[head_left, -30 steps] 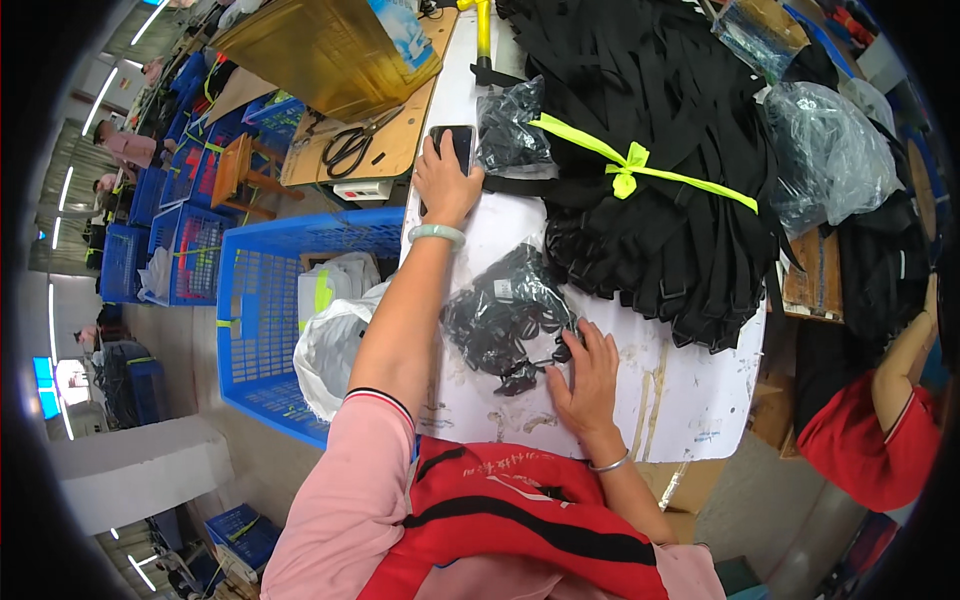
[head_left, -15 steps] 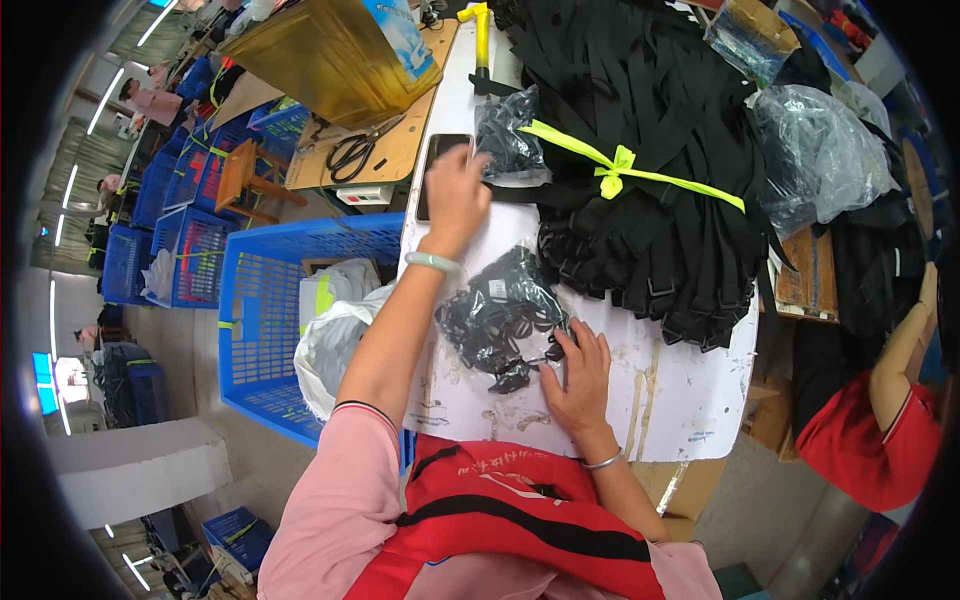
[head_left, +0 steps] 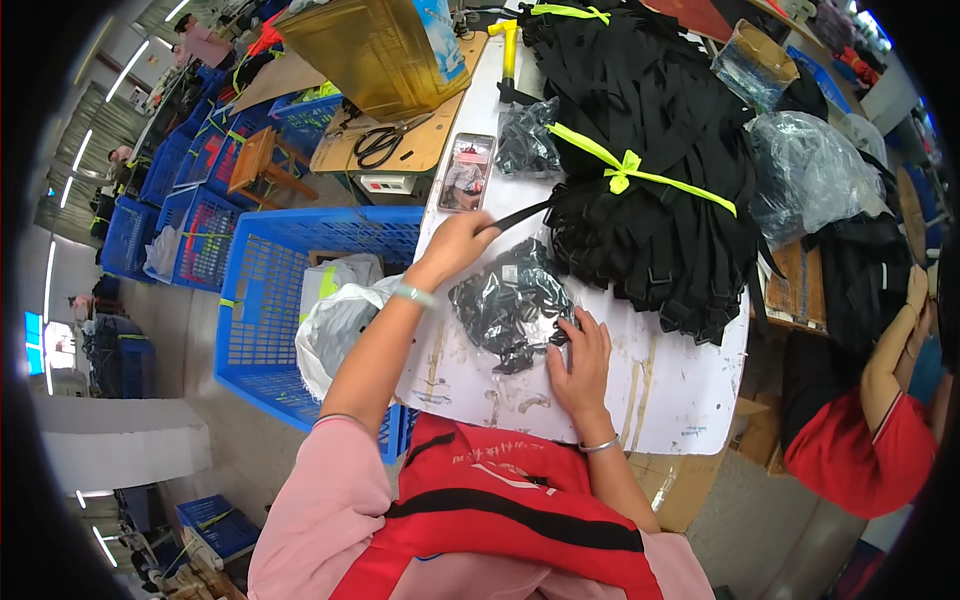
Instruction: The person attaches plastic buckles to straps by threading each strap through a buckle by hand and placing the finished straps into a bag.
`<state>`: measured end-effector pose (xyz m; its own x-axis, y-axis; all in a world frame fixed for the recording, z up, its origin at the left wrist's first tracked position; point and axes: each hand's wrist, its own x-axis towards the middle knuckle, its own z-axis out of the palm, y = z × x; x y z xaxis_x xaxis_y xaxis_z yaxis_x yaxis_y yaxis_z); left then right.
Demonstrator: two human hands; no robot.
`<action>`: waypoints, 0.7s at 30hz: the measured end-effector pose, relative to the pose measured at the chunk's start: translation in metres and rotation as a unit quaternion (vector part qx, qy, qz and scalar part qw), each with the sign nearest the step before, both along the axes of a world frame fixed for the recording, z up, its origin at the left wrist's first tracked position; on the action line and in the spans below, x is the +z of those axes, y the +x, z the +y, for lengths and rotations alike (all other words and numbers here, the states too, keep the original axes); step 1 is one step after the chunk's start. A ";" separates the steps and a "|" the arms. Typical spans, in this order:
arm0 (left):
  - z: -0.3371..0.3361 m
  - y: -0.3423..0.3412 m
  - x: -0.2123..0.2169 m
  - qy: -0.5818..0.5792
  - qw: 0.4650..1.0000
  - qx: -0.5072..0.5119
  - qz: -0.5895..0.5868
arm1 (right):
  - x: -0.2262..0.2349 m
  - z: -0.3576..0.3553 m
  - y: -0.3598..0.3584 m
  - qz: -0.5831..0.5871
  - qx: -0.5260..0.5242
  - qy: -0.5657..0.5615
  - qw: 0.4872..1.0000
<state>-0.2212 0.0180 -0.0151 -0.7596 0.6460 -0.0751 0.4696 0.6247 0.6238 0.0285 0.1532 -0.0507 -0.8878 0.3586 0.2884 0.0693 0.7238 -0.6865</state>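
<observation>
My left hand (head_left: 458, 246) is closed on the end of a black webbing strap (head_left: 522, 214), which runs right into a big bundle of black straps (head_left: 650, 130) tied with a neon yellow band (head_left: 650, 176). A clear plastic bag of small black buckles (head_left: 515, 310) lies on the white tabletop in front of me. My right hand (head_left: 582, 365) rests on the bag's right edge, fingers stretched out and thumb apart. Just beyond my left hand lies a phone (head_left: 466, 172) with its screen lit. A smaller bag of black parts (head_left: 528, 140) sits beside the phone.
Left of the table stands a blue crate (head_left: 262, 335) holding white plastic bags (head_left: 335, 340). Scissors (head_left: 380, 146) lie on a wooden board past the crate. A yellow-handled tool (head_left: 508, 50) is at the table's far edge. At right, a person in red (head_left: 865, 440) works nearby.
My left hand has come back from over the phone and now grips a strap end. The phone's screen, dark before, is lit. My right hand stays on the bag.
</observation>
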 end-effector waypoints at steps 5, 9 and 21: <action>-0.044 0.073 0.024 0.196 0.951 0.062 -0.232 | 0.003 -0.001 0.003 0.103 -0.021 0.004 0.994; -0.042 0.138 0.048 0.276 0.912 0.065 -0.295 | 0.020 -0.030 -0.008 0.058 0.069 -0.422 0.902; -0.224 0.180 0.131 0.383 0.892 0.163 -0.176 | 0.196 0.010 0.021 0.376 0.271 -0.711 0.529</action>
<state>-0.0409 -0.2060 0.1154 -0.9328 0.3596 0.0220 0.0312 0.0199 0.9993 0.0493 0.1628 0.1453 -0.7980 0.4390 0.4128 -0.5626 -0.7882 -0.2494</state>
